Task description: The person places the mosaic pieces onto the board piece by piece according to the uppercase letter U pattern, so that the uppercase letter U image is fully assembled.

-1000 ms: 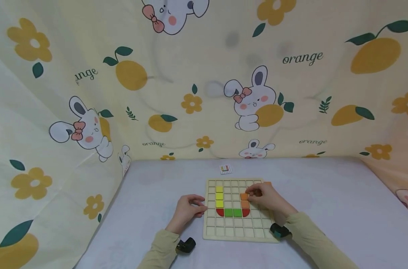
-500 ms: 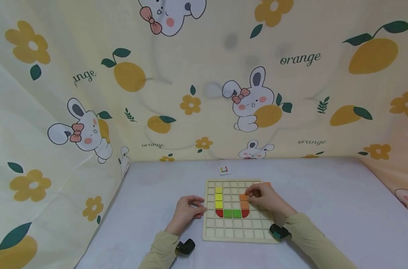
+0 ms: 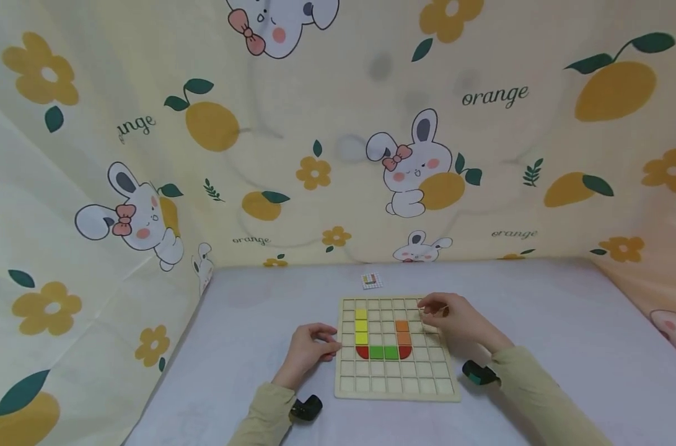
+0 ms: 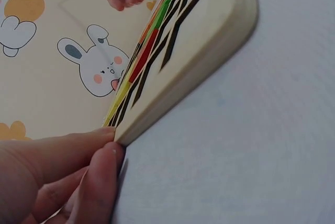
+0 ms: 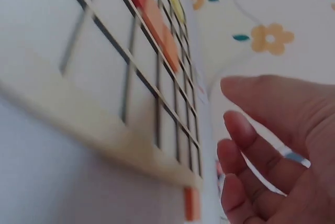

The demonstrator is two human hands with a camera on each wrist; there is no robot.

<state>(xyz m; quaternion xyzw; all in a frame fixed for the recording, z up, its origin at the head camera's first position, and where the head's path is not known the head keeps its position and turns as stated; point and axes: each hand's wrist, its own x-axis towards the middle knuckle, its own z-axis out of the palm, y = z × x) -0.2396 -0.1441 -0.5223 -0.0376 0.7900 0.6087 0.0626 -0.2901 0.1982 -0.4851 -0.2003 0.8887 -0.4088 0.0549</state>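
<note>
A pale wooden grid board [image 3: 393,387] lies on the table. On it, several coloured tiles form a U: a yellow column [image 3: 361,325], red rounded corner tiles [image 3: 406,352], green tiles [image 3: 383,352] and two orange tiles [image 3: 403,332]. My left hand [image 3: 310,350] is at the board's left edge, where thumb and a fingertip pinch the rim in the left wrist view. Above the back right corner is my right hand [image 3: 455,316], fingers loosely bent and apart, nothing between them. A loose orange tile [image 5: 192,203] sits just off the board's edge, hidden behind this hand in the head view.
Behind the board lies a small card [image 3: 371,280] printed with a coloured U. White cloth [image 3: 271,297] covers the table, and a patterned curtain [image 3: 315,124] hangs along the back and sides. Each wrist wears a black camera [image 3: 307,409].
My right hand has left the rear orange tile of the right column and moved right and back toward the board's far corner. The left hand stays at the edge.
</note>
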